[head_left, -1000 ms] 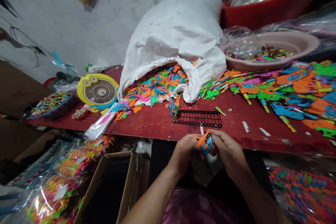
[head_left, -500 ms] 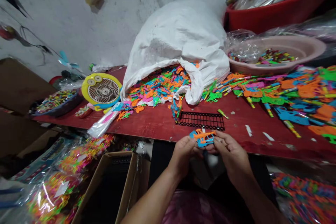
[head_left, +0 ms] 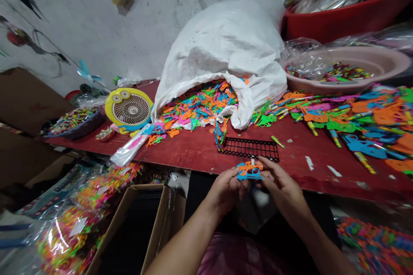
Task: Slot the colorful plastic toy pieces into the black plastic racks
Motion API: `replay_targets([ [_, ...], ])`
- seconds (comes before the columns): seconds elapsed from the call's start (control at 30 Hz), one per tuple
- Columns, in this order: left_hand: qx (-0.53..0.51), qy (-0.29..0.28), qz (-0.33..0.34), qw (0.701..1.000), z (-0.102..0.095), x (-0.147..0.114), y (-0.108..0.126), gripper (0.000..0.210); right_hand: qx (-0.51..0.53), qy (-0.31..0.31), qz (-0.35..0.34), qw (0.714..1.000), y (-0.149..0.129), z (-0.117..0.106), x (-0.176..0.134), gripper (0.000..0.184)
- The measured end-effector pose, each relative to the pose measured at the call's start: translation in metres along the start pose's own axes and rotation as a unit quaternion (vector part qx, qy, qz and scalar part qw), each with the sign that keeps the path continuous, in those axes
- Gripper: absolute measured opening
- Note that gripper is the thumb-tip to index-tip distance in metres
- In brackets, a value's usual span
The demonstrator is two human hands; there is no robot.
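Observation:
In front of the table edge, my left hand (head_left: pixel 225 187) is closed on small plastic toy guns, an orange toy gun (head_left: pixel 251 166) and a blue toy gun (head_left: pixel 248 175) held one against the other. My right hand (head_left: pixel 282 184) is at their right end, its thumb and fingers closed around that end; part of its grip is hidden. Just beyond the hands, a black plastic rack (head_left: pixel 253 148) lies on the red table (head_left: pixel 187 152). Several colourful toy pieces (head_left: pixel 220 134) stand at the rack's left end.
A white sack (head_left: pixel 222 38) spills plastic toy guns. More toys with striped sticks (head_left: pixel 364 116) are heaped right, before a pink basin (head_left: pixel 348 84). A yellow fan (head_left: pixel 130 109) stands left. Below are an open cardboard box (head_left: pixel 163 223) and bagged colourful pieces (head_left: pixel 61 236).
The view has shifted slightly, moving the scene a little to the right. My right index finger has lifted off the orange toy gun's end, and the toy guns have turned slightly.

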State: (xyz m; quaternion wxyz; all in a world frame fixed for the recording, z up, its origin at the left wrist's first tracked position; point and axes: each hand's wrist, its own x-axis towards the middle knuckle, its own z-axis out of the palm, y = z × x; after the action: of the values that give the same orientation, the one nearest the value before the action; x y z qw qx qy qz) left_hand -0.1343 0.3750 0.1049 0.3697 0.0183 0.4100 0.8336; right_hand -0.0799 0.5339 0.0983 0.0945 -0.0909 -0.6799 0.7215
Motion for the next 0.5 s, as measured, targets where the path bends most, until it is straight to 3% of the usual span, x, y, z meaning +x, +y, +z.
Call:
replay_targets([
  [0.13, -0.03, -0.034, -0.098, 0.994, -0.002, -0.001, 0.002, 0.035, -0.052, -0.069, -0.039, 0.995, 0.003, 0.0, 0.009, 0.05],
  [0.3, -0.024, -0.027, -0.154, 0.987, -0.008, 0.002, -0.002, 0.04, -0.151, -0.069, -0.087, 0.982, -0.002, 0.003, 0.011, 0.023],
  [0.4, 0.014, -0.029, -0.14, 0.99, -0.008, 0.001, -0.007, 0.05, -0.15, -0.027, -0.042, 0.987, -0.004, 0.005, 0.011, 0.019],
  [0.5, 0.085, 0.006, -0.087, 0.993, -0.004, -0.002, -0.01, 0.055, -0.11, -0.004, 0.032, 0.993, -0.005, 0.006, 0.011, 0.028],
])
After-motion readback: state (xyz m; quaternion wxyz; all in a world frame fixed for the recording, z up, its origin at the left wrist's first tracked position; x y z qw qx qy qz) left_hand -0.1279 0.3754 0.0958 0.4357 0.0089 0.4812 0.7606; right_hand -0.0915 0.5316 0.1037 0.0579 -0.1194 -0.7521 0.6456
